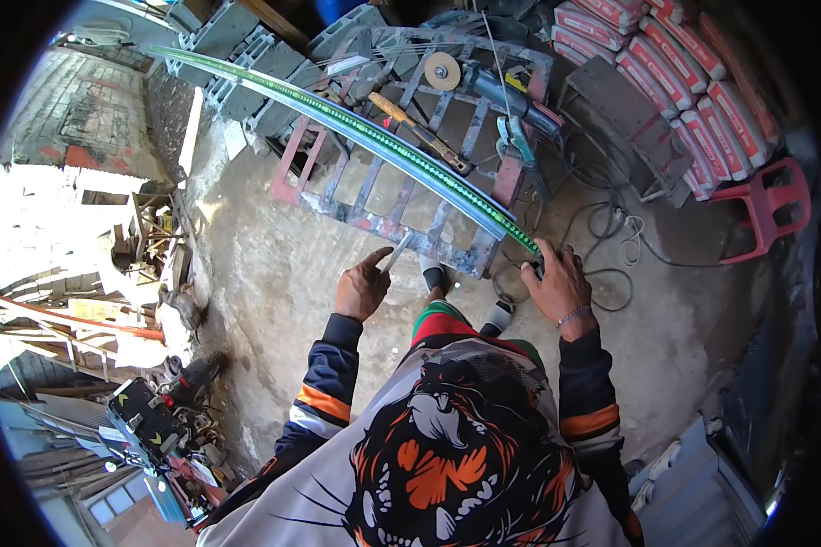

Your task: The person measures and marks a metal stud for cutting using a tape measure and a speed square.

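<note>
My right hand [559,284] is closed around the dark case of a tape measure, mostly hidden by the fingers. From it a green tape blade [374,133] runs far to the upper left, along a long shiny metal bar [429,185]. The bar lies across a metal grate-like frame [337,209]. Near the frame's front edge, my left hand [363,290] grips a thin, pale grey stick [398,252], its index finger extended; I cannot make out the stick's exact kind. A hammer-like tool with an orange handle [383,107] rests on the frame behind the tape.
Beyond the frame lie a round disc [442,71], a teal power tool [497,91] and a teal clamp [514,139]. Concrete blocks [223,41] stand at the upper left. Stacked red-white sacks [670,64], a red chair [771,205] and loose cables [602,223] occupy the right.
</note>
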The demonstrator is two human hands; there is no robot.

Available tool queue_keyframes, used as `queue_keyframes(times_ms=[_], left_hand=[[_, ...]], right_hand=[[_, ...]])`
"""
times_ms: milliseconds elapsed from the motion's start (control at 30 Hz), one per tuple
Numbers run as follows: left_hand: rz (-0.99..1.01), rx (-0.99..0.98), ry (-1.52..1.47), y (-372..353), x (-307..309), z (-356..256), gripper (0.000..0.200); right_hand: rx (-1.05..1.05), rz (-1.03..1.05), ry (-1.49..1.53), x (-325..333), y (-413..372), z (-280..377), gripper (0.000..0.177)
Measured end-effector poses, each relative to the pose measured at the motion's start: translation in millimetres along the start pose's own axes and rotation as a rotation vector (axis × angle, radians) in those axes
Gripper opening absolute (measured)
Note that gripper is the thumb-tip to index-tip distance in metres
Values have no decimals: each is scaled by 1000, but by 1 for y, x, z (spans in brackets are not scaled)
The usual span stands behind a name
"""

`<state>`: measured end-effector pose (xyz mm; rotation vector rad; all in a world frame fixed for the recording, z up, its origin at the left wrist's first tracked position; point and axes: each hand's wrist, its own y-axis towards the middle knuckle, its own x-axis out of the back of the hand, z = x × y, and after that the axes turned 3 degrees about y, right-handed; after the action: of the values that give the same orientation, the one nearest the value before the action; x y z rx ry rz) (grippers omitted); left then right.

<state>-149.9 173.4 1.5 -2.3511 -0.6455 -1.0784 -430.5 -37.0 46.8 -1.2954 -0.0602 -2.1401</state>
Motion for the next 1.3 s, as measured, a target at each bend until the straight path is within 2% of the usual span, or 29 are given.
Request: queue_keyframes(times_ms=[33, 67, 100, 167, 200, 300, 367, 433, 533, 633, 667, 767, 833, 900, 1033, 1067, 1167, 1300], left_hand=[[110, 26, -18, 3, -6, 12, 37], [72, -58, 151, 1, 1, -5, 36], [74, -68, 156, 3, -2, -1, 36], [132, -26, -24, 6, -10, 8, 35], [140, -37, -21, 5, -11, 9, 35], [46, -127, -13, 2, -14, -4, 33], [14, -66, 232, -5, -7, -29, 32], [28, -66, 204, -8, -5, -44, 30], [-189, -235, 113, -11, -8, -72, 28], [-145, -189, 117, -13, -5, -96, 26], [-198, -244, 36, -12, -9, -100, 26], [-230, -288, 51, -8, -16, -110, 28], [-208, -248, 53, -7, -21, -115, 27], [-287, -352, 61, -5, -26, -118, 26], [-291, -424, 46, 2, -39, -118, 27], [-214, -337, 52, 1, -40, -120, 26], [-161, -297, 49, 4, -44, -125, 25], [-174, -356, 31, 11, -48, -130, 24]], right_hand=[[-13, 9, -4, 0, 0, 1, 49], [-27, 17, -8, 0, 0, 1, 49], [-34, 9, -2, 0, 0, 1, 49], [-27, -2, -6, -2, 0, 0, 49], [-39, -10, -3, -2, 0, 1, 49], [-72, 12, 23, -1, -1, 1, 49], [-33, -16, 4, -5, -1, -2, 51], [-44, -21, -1, -6, -2, -2, 51], [-36, -55, -17, -8, -4, 1, 51], [-46, -64, -13, -8, -6, 3, 49], [-33, -96, -24, -9, -7, 3, 48], [-23, -130, -27, -11, -9, 4, 47], [-26, -132, -16, -13, -9, 4, 46], [3, -187, -35, -18, -9, 2, 44], [-31, -155, -14, -19, -9, 1, 47], [-15, -176, -21, -22, -10, -1, 48], [-7, -190, -22, -23, -10, -2, 52], [-19, -151, -9, -21, -9, -2, 55]])
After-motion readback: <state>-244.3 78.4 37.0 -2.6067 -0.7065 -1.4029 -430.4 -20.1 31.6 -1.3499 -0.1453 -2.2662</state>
